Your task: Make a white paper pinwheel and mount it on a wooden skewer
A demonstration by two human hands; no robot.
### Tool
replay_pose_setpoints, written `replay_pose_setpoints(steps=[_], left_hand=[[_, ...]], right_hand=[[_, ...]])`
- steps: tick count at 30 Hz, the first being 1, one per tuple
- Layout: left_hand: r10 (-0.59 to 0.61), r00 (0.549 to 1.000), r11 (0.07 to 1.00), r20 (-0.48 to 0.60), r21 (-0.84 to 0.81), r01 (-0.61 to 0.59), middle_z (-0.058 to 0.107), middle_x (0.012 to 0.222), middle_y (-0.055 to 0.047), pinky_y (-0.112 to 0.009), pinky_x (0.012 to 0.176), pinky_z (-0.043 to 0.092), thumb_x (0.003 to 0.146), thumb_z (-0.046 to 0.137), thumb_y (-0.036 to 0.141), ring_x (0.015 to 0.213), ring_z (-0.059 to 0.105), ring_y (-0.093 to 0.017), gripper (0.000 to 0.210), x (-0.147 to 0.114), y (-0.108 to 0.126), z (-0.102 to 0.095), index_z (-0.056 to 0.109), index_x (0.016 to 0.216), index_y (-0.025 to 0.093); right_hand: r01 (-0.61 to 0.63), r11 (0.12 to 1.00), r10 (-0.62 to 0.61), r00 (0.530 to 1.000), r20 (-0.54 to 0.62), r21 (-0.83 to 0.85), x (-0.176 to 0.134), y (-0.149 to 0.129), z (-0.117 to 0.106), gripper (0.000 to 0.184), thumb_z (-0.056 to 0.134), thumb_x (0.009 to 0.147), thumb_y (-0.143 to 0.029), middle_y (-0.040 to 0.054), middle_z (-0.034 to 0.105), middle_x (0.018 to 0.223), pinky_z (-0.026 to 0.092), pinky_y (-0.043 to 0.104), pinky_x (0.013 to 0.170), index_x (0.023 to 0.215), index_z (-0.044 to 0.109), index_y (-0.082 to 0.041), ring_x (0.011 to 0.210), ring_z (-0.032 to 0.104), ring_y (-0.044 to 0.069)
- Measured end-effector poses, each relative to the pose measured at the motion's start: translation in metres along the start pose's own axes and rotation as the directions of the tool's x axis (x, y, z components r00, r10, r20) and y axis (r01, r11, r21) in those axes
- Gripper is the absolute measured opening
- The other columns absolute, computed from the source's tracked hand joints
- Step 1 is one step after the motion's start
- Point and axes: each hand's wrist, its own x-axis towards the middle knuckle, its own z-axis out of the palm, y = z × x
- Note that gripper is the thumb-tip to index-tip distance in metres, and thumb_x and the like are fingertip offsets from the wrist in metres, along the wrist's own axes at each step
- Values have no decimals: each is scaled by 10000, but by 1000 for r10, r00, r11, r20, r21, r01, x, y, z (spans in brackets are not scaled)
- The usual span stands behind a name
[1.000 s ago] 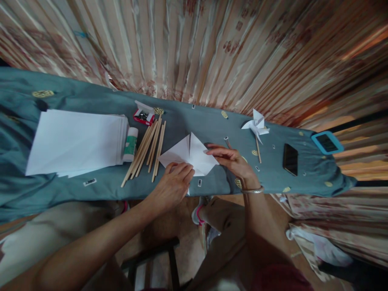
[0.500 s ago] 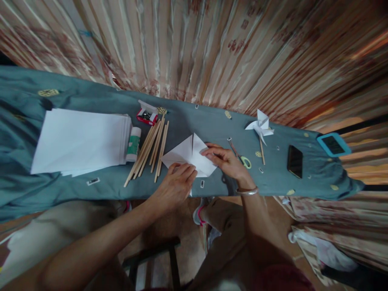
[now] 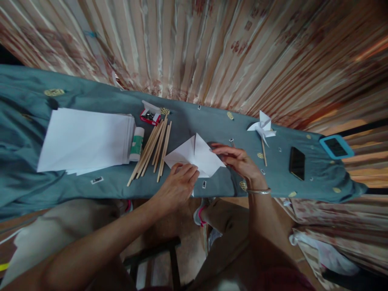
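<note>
A thin, crisp piece of white paper (image 3: 209, 157), cut by slits into pointed flaps, lies on a softly creased blue-green cloth (image 3: 209, 121) with small yellow prints, between the two hands. To its left, slim, smooth wooden sticks (image 3: 150, 151) fan out in a loose bundle, next to a white cylindrical tube (image 3: 137, 144) with a green band. Just beyond the sticks is a small open red card box (image 3: 150, 114) of shiny metal bits, and farther left a flat stack of white sheets (image 3: 86, 139) with uneven edges. On the right rests a paper pinwheel (image 3: 263, 127) with curved, pointed blades on a round stick, and past it a glossy dark phone (image 3: 297, 163).

The left hand (image 3: 182, 180) reaches in from the near side, palm down, fingers bent and bunched, grasping the near part of the cut paper. The right hand (image 3: 238, 159), wrist raised and ringed by a silvery bracelet (image 3: 258, 191), is loosely unclenched, its fingers stretched leftward over the right flap; whether the fingertips press on it I cannot tell
</note>
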Motion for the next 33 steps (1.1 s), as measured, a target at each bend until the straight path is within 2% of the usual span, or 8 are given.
replay_pose_setpoints(steps=[5, 10, 15, 19, 22, 25, 28, 33], left_hand=[[3, 1000, 1000, 15, 7, -3, 604, 1246, -88, -403, 997, 330, 936, 485, 176, 1191, 500, -229, 215, 0, -1, 2, 554, 1139, 153], [7, 1000, 1000, 16, 16, -7, 590, 1271, -97, -415, 1004, 330, 939, 473, 172, 1211, 486, -233, 244, -1, -1, 2, 550, 1169, 147], [15, 1000, 999, 5, 38, -15, 593, 1271, -94, -398, 1009, 334, 930, 489, 167, 1211, 485, -228, 252, -2, 0, 0, 560, 1171, 144], [9, 1000, 999, -10, 39, -9, 601, 1264, -85, -403, 1019, 328, 925, 491, 162, 1205, 483, -227, 267, -2, 0, 0, 559, 1181, 130], [13, 1000, 999, -10, 34, -12, 602, 1269, -86, -406, 1020, 331, 921, 494, 159, 1206, 483, -228, 275, -2, 0, 1, 560, 1186, 124], [10, 1000, 999, -5, 34, -10, 603, 1279, -90, -407, 1019, 335, 927, 479, 156, 1208, 485, -228, 277, -2, 0, 1, 563, 1190, 135], [9, 1000, 999, -2, 35, -9, 599, 1297, -101, -409, 1015, 337, 934, 466, 161, 1226, 479, -234, 280, -2, 0, 1, 564, 1195, 142], [8, 1000, 1000, 0, 26, -8, 598, 1305, -104, -409, 1016, 335, 936, 466, 168, 1229, 482, -235, 279, -2, 0, 1, 563, 1196, 136]], right_hand=[[52, 990, -39, 995, 95, -129, 4, 1, 1, 221, 789, 735, -367, 13, 658, 1279, 359, 451, 1126, 952, 776, -326, 1332, 478, 235], [65, 977, -47, 995, 88, -205, 12, 5, 9, 216, 806, 703, -441, 35, 594, 1344, 421, 430, 1070, 855, 786, -289, 1307, 489, 252], [14, 980, -4, 999, 54, -198, 15, 12, 10, 185, 658, 836, -389, 42, 615, 1297, 510, 400, 924, 947, 770, -293, 1209, 553, 238], [58, 983, -50, 998, 49, -173, 14, 13, 8, 180, 627, 847, -306, 8, 623, 1313, 407, 425, 1072, 960, 768, -304, 1261, 531, 223], [70, 984, -58, 995, 78, -166, 14, 11, 9, 178, 713, 797, -338, 17, 670, 1233, 368, 438, 1120, 963, 763, -297, 1285, 515, 225], [53, 982, -36, 995, 98, -179, 14, 8, 12, 264, 769, 744, -438, 42, 671, 1208, 441, 434, 1065, 950, 759, -274, 1237, 545, 235], [43, 974, -21, 995, 99, -224, 16, 7, 14, 350, 714, 763, -558, 63, 646, 1234, 523, 425, 959, 942, 755, -260, 1167, 581, 246], [136, 935, -101, 987, 123, -326, 21, 7, 16, 347, 660, 806, -581, 63, 631, 1226, 419, 452, 1074, 921, 745, -265, 1233, 539, 251]])
